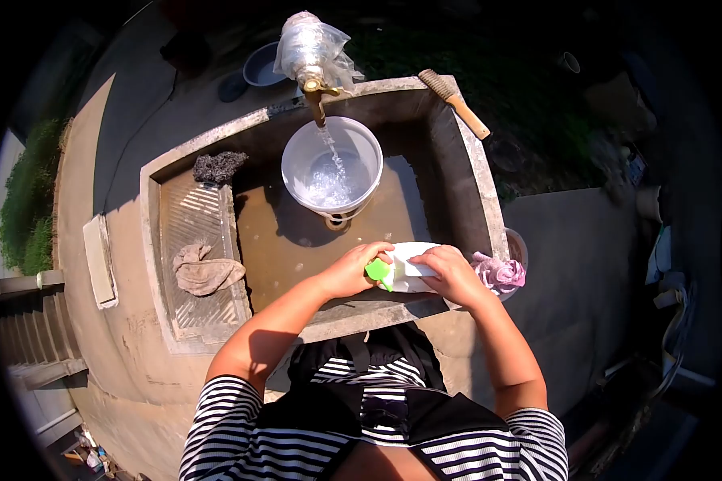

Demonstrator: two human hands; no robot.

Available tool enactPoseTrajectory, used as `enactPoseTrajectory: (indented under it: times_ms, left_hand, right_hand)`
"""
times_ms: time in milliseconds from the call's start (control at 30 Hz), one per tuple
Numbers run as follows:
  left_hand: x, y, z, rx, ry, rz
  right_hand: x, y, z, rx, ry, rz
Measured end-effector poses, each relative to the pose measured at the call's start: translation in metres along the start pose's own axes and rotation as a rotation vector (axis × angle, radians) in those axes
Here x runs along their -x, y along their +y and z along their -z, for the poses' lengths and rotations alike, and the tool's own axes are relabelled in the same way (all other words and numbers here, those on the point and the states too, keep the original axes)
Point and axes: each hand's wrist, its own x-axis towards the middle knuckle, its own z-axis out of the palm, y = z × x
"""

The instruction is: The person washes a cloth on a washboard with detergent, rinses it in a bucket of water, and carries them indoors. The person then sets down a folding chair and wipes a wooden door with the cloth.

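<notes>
Over the front edge of a concrete sink (329,327), both my hands are at a white dish-like object (413,276). My left hand (351,271) has its fingers closed around the object's left end, where a bright green piece (379,271) shows at the fingers. My right hand (449,276) grips the object's right part, fingers bent over its top. Beyond them a clear white bucket (297,172) stands in brownish water, and water runs into it from a brass tap (317,96) wrapped in plastic.
A wooden brush (457,104) lies on the sink's back right rim. On the ribbed washboard (204,208) at left are a dark scrubber (218,167) and a beige cloth (204,271). A pink cloth (501,273) lies beside the right rim. Behind the sink sits a basin (263,66).
</notes>
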Motion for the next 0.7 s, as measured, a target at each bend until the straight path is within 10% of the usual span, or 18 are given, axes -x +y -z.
enactPoseTrajectory:
  times_ms: [367, 700]
  left_hand:
    - [0.004, 0.002, -0.024, -0.302, 0.397, 0.274]
    - [-0.010, -0.003, -0.015, -0.288, 0.169, 0.000]
  right_hand:
    - [-0.017, 0.011, 0.015, -0.051, -0.026, -0.055]
    - [-0.010, 0.022, 0.024, -0.091, -0.123, -0.091]
